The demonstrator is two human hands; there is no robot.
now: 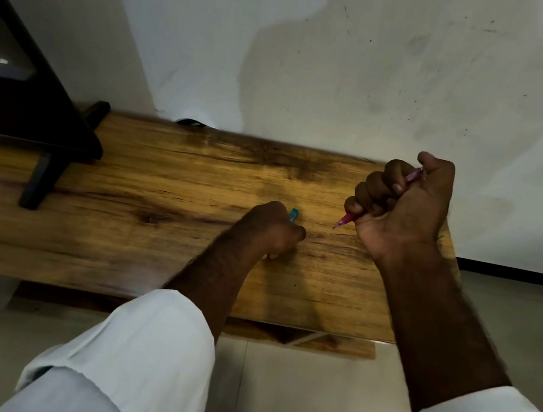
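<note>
My right hand (401, 205) is raised over the right end of a wooden tabletop (161, 191), its fingers curled in a fist around a pink pen (344, 221). The pen's tip points down and left, just above the wood. My left hand (270, 230) rests low on the tabletop's middle, its fingers curled around a small teal object (293, 215). Only the teal end pokes out above the knuckles; the remainder is hidden. White sleeves cover both forearms near the camera.
A dark stand with a slanted leg (42, 182) sits on the table's left part, below a dark screen (5, 67). A white, scuffed wall (383, 82) rises behind the table. Glossy floor tiles (306, 400) lie in front, with a shelf under the tabletop.
</note>
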